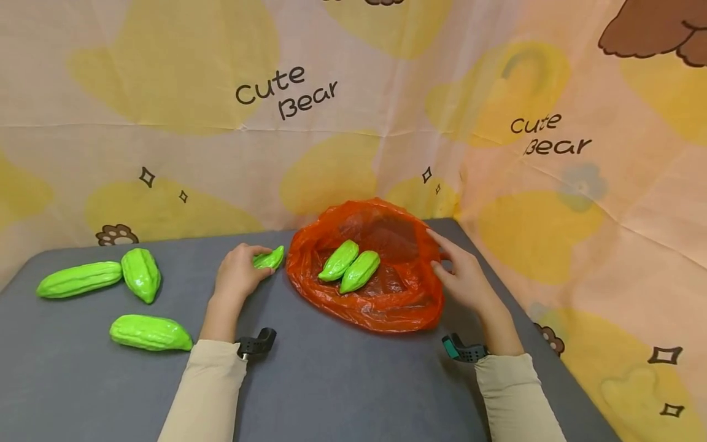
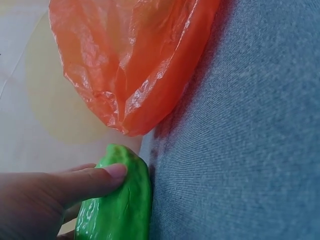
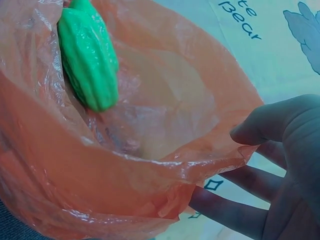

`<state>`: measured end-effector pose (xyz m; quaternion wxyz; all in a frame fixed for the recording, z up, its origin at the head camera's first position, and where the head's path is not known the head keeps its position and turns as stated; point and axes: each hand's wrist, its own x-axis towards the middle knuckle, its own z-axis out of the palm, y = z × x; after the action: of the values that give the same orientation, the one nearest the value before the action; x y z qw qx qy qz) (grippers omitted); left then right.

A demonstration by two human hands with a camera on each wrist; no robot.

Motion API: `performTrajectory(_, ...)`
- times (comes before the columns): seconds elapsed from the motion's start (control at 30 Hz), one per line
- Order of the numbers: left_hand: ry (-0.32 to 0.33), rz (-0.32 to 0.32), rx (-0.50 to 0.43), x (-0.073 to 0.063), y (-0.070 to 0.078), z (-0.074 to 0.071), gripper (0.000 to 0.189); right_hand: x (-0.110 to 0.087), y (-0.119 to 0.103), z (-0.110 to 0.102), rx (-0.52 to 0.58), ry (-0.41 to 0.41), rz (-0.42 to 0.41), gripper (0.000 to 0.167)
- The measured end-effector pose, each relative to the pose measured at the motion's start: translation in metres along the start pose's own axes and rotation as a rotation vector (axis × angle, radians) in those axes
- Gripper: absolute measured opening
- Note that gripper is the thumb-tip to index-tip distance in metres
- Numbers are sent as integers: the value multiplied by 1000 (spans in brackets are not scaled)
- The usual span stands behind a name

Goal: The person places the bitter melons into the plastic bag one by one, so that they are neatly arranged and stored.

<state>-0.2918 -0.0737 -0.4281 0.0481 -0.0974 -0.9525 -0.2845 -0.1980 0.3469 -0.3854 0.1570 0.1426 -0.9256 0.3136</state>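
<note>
Left hand (image 1: 234, 274) holds a gourd (image 1: 270, 259), likely stiff, slick, best gripped mid-body; right hand (image 1: 468, 282) pinches the bag (image 1: 381, 305) at three o'clock.

2 gourds (image 1: 360, 272) in bag (image 1: 386, 307); 1 gourd (image 1: 272, 258) just left; 3 gourds (image 1: 150, 333) farther left

that left hand (image 1: 234, 276) over there grips a green vegetable (image 1: 270, 258): three more (image 1: 150, 333) left of the grip, a red bag (image 1: 381, 312) of two (image 1: 360, 272) just right, the right hand (image 1: 466, 279) touching it.
</note>
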Motion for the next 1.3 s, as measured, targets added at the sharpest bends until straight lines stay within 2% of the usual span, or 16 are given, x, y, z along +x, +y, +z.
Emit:
performTrajectory(0.57,-24,4,-13,-5,6,2,44,-3,3,-5,17,3,15,66)
performTrajectory(0.87,-4,-4,2,-7,6,-3,45,-4,1,-4,27,-4,20,65)
performTrajectory(1.3,9,9,-34,-8,12,-7,46,-4,5,-3,22,-1,13,66)
